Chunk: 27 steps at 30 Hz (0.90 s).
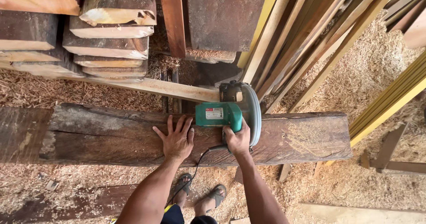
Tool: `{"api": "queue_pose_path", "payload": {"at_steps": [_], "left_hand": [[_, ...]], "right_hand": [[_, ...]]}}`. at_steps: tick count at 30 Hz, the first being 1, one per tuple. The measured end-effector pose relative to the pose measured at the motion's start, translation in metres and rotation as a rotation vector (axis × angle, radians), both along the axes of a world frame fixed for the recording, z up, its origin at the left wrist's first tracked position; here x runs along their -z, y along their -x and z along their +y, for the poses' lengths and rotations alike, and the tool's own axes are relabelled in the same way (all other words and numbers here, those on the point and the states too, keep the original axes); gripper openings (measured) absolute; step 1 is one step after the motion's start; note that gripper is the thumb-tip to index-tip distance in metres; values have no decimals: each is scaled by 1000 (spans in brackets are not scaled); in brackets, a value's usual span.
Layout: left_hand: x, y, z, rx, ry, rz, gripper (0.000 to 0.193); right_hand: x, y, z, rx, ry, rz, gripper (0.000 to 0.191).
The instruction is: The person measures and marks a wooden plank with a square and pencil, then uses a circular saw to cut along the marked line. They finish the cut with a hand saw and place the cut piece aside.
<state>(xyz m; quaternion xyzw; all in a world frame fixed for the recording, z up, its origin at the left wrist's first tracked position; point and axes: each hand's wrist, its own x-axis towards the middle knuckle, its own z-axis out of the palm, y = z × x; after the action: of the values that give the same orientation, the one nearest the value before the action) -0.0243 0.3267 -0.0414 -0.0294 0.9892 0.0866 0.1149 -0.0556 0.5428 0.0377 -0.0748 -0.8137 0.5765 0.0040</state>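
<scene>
The right hand (238,139) is wrapped tight around the handle of the green power saw (230,113), which sits on the big dark beam (133,135). The left hand (176,139) lies flat and open on the beam, just beside the saw. If the saw jumps or slides sideways, I think it could hit those fingers, and the black cord (195,166) hanging by the sandaled feet (199,197) could snag.

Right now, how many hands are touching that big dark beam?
2. The left hand lies flat on the beam; the right hand rests over it, holding the green circular saw. No others show.
</scene>
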Motion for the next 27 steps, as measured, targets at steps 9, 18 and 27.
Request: {"api": "queue_pose_path", "payload": {"at_steps": [9,18,27], "left_hand": [[3,1,2,-7,-5,-15,51],[-1,0,2,-19,-36,11,52],[0,2,1,-31,-48,17,51]], "right_hand": [[-4,13,-2,5,-22,-15,30],[-5,27,-4,1,-4,-4,35],[-5,42,-7,44,77,-139,30]]}}
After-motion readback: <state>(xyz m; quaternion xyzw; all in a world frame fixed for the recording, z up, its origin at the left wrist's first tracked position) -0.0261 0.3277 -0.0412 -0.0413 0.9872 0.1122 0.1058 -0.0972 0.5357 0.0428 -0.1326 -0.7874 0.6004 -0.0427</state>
